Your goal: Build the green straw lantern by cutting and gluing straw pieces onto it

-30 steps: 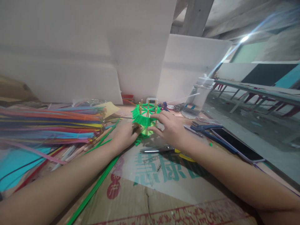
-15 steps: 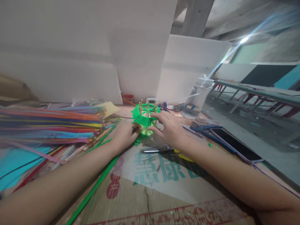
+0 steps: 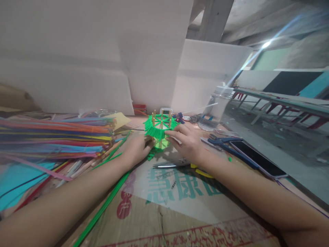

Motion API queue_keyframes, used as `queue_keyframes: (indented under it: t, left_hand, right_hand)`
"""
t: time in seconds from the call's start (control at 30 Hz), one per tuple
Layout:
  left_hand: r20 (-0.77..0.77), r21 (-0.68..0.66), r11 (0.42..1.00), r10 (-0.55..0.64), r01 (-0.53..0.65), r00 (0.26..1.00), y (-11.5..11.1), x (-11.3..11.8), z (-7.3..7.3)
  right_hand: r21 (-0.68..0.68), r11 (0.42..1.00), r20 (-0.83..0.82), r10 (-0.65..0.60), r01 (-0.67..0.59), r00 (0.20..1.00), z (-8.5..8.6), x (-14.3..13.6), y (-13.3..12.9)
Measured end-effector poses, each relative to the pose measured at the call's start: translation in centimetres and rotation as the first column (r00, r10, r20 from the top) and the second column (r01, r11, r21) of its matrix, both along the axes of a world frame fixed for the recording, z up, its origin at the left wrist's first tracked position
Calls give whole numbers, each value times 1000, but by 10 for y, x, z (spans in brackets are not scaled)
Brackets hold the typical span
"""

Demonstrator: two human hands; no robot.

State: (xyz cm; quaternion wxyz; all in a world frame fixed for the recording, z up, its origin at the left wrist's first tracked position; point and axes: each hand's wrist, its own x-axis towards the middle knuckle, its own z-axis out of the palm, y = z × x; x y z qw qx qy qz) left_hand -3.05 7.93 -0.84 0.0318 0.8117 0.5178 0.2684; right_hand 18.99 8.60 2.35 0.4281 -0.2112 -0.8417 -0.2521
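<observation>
A small round model (image 3: 155, 131) of green pipe cleaners and upright wooden sticks stands at the middle of the table, with a fringed upper ring over a pale green base. At its lower left is my left hand (image 3: 136, 148), its fingers bent around the edge and partly hidden behind the fringe. My right hand (image 3: 189, 142) pinches the right side of the green fringe between thumb and fingers. Just below the model, scissors or pliers (image 3: 171, 165) with yellow handles lie partly under my right wrist. Green pipe cleaners (image 3: 104, 209) stretch beneath my left forearm.
Bundles of coloured pipe cleaners (image 3: 56, 135) fill the left side. On the right are a clear bottle (image 3: 214, 109), a blue-handled tool (image 3: 226, 141) and a phone (image 3: 258, 157). White boards (image 3: 154, 68) stand behind the table.
The thumb and fingers of my right hand have drawn together on the right edge of the fringe. My left hand stays at the model's lower left.
</observation>
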Motion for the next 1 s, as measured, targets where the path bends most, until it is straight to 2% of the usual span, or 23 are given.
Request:
queue_keyframes:
  t: [0.13,0.37,0.53,0.67,0.83,1.0]
  left_hand:
    - [-58,27,999,20,-18,998,-1,0,0]
    - [-46,17,1000,14,-13,999,0,0,0]
    - [-76,19,999,35,-34,997,-2,1,2]
    - [-79,3,999,48,-48,996,-3,2,5]
    - [-63,-1,1000,12,-12,998,-3,2,6]
    - [-81,10,999,32,-32,996,-2,1,4]
  right_hand:
    - [-52,999,-35,-2,1,999,0,1,0]
    - [-12,1000,-4,-18,18,1000,-3,-1,0]
    - [-44,999,-39,6,-8,999,3,-1,-2]
    - [-63,998,-36,0,-2,999,6,4,-3]
    - [-71,997,-45,22,-25,999,2,16,1]
    - [-115,992,-18,-62,59,998,4,16,0]
